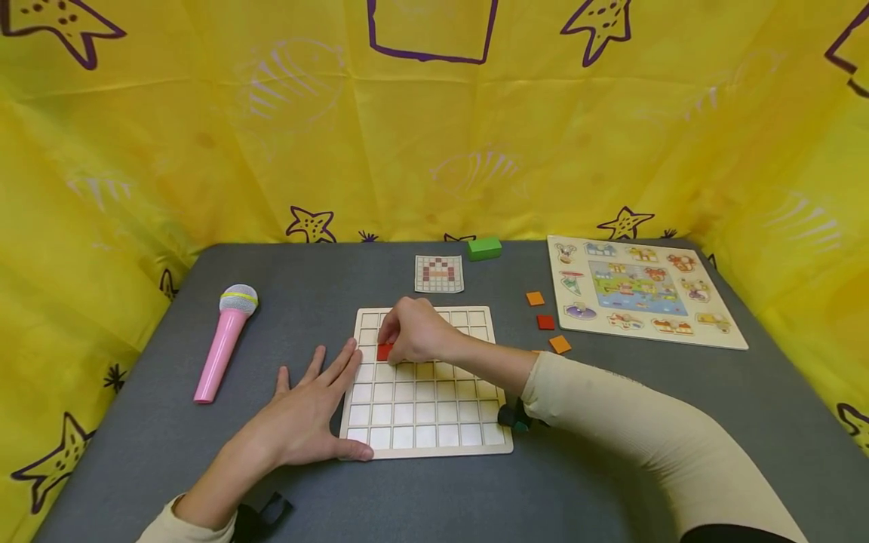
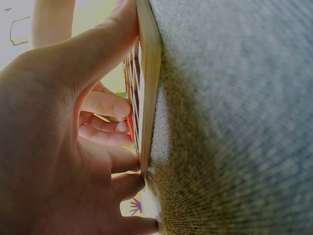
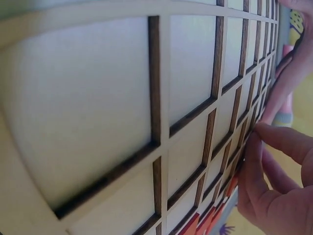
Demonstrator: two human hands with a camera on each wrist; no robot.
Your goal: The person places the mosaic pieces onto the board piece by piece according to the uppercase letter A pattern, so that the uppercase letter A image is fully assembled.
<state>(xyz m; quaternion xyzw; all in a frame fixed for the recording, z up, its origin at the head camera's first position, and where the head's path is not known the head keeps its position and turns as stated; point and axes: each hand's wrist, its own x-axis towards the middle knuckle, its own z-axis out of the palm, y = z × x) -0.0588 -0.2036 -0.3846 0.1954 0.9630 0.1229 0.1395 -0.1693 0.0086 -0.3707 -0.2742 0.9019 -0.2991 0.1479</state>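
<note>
A pale wooden grid board (image 1: pixel 434 454) lies flat on the table, divided into square cells. Fingers spread, my left hand (image 1: pixel 302 418) rests along its left edge, with the thumb on the near left corner; the left wrist view shows the same hand (image 2: pixel 54 127) against the board's side (image 2: pixel 151 58). My right hand (image 1: pixel 421 332) reaches over the upper left cells and pinches a red square tile (image 1: pixel 384 352) at the board's surface. More red tiles (image 3: pixel 190 224) sit in cells in the right wrist view; in the head view the right hand hides part of that area.
Right of the board lie loose orange tiles (image 1: pixel 560 345) and a red one (image 1: pixel 546 322), beside a picture puzzle board (image 1: pixel 566 298). Behind stand a small pattern card (image 1: pixel 438 286) and a green block (image 1: pixel 484 249). A pink toy microphone (image 1: pixel 220 354) lies at left. Yellow cloth surrounds the table.
</note>
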